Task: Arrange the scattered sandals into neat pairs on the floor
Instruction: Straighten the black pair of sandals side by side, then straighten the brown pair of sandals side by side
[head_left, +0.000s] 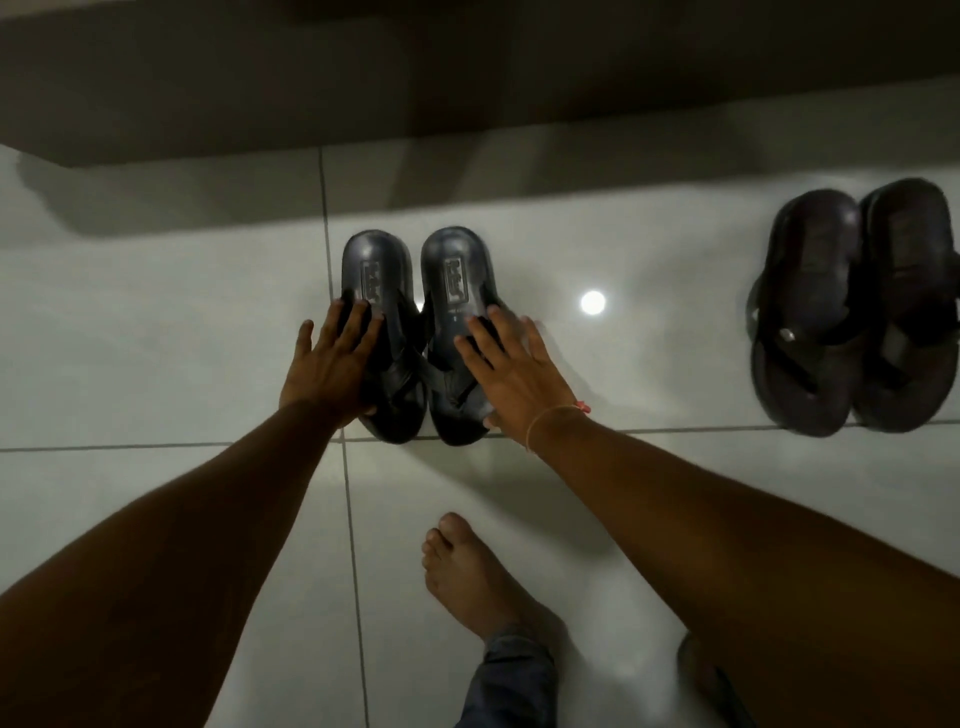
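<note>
A glossy pale tiled floor (156, 338) with dark grout lines runs up to a shadowed step or wall base at the far edge. On it, between the two hands, stand two dark, shiny moulded slide sandals side by side, heels away from the person: the left sandal (382, 291) and the right sandal (454, 280), their inner edges touching near the straps. The left hand (332, 364) lies flat with fingers spread against the outer side and strap of the left sandal; the right hand (511, 374), a thin cord bracelet (550, 418) at its wrist, lies the same way on the right sandal. Neither hand closes around anything; both press open-palmed. Well off to the right of the right hand a second pair of dark strap sandals (852, 312) sits together. Nearer the person than the hands, a bare foot (467, 577) rests on the tile.
</note>
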